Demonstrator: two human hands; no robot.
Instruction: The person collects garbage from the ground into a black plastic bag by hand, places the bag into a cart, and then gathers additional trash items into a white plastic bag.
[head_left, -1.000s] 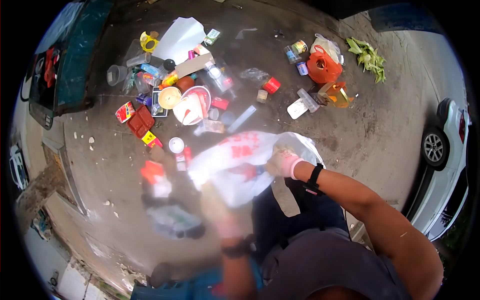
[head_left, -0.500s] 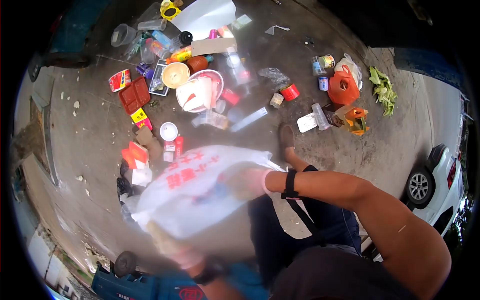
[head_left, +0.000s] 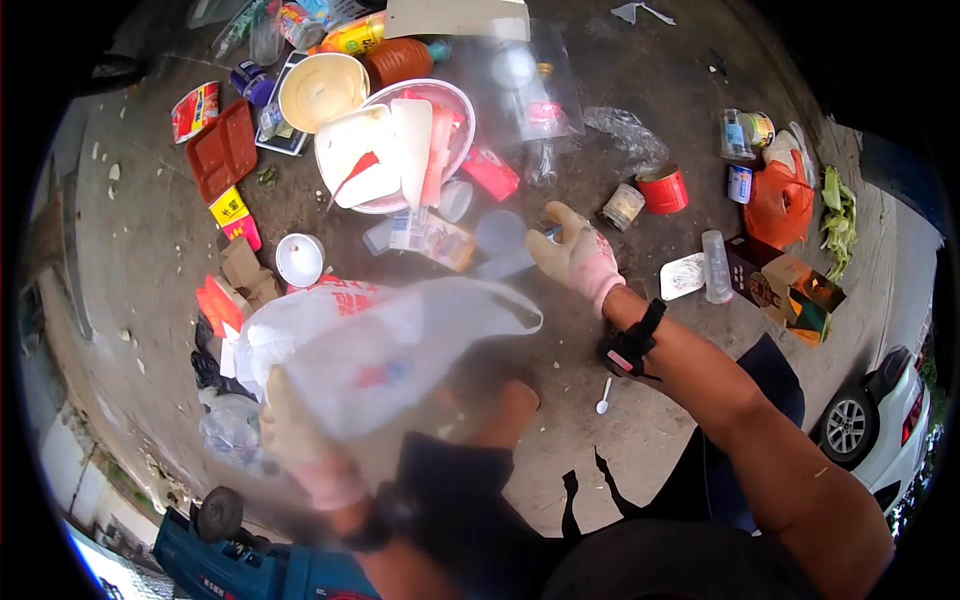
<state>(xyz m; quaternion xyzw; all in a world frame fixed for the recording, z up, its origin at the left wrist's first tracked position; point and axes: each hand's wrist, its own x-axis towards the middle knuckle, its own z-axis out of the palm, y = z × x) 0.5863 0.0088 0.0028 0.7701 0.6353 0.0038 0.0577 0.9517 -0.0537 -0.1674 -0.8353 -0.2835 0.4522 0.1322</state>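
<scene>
Left gloved hand (head_left: 305,435) blurs at seven o'clock on a white, red-printed plastic bag (head_left: 405,335), grip can't tell; right gloved hand (head_left: 580,256), fingers spread, at a clear plastic strip (head_left: 507,265), bag's two o'clock.

Blur smears the left grip (head_left: 298,432), leaving its hold on the white bag (head_left: 405,335) unclear.

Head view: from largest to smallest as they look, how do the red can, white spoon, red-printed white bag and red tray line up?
Red-printed white bag
Red tray
Red can
White spoon
</scene>
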